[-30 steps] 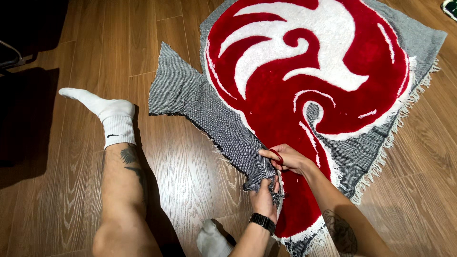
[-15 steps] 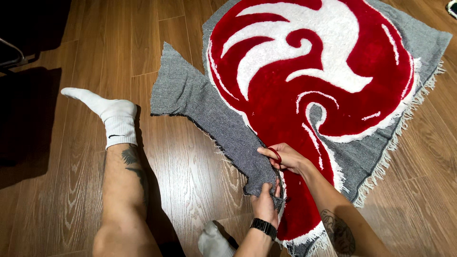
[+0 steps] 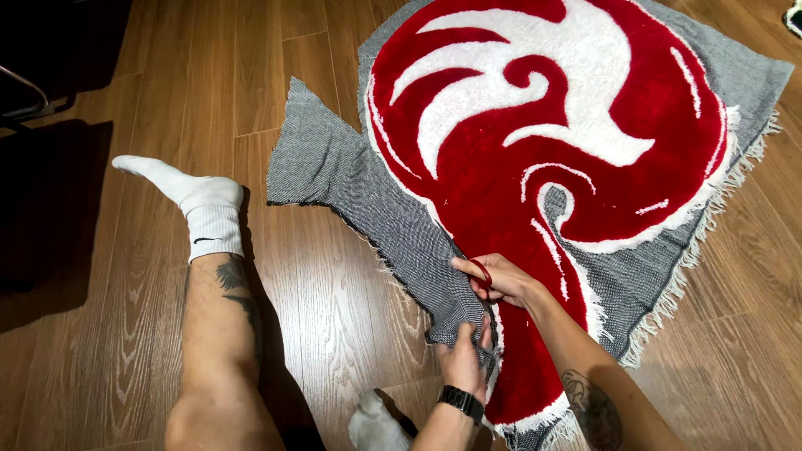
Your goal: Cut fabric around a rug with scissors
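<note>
One tufted rug (image 3: 535, 167), wood floor (image 3: 334, 292)

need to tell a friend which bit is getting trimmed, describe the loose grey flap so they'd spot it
Start at the red and white rug on the wooden floor. Along its left edge hangs a grey flap of backing cloth, pinched by the left hand. Unlike the tufted rug, it is flat, plain and partly cut free.

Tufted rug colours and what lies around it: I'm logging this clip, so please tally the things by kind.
Red-and-white tufted rug: 1
Grey backing cloth: 1
Red-handled scissors: 1
White socks: 2
Black wristwatch: 1
Total: 6
</note>
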